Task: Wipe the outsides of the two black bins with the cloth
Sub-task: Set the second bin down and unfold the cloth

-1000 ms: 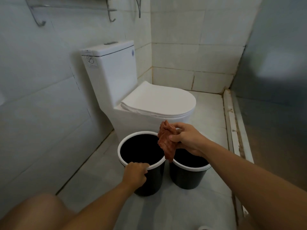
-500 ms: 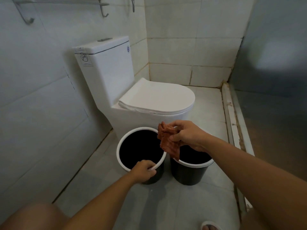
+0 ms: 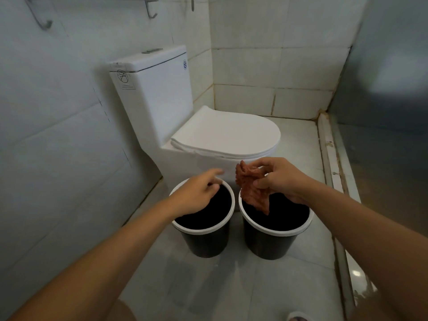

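Two black bins stand upright on the tiled floor point(image 3: 231, 281), side by side and just apart, their open white-rimmed mouths facing up and their long axes vertical. The left bin point(image 3: 205, 242) is nearer the tiled side wall; the right bin point(image 3: 269, 245) is nearer the raised threshold along the right edge.

Two bare forearms reach in from the near edge. The left hand point(image 3: 196, 193) hovers over the left bin's mouth, its fingers extended forward and blurred, the grip loose and holding nothing; whether a fingertip touches the far rim cannot be told. The right hand point(image 3: 278, 179) is above the far side of the right bin, its grip closed around one crumpled reddish-brown cloth point(image 3: 252, 187). The cloth hangs with its long axis roughly vertical, its lower tip pointing down into the right bin's mouth, its bunched top level with the fingers.

Beyond the bins stands one white toilet point(image 3: 222, 135) with its lid down, the cistern against the left wall. Metal rail hooks point(image 3: 46, 24) hang high on that wall.
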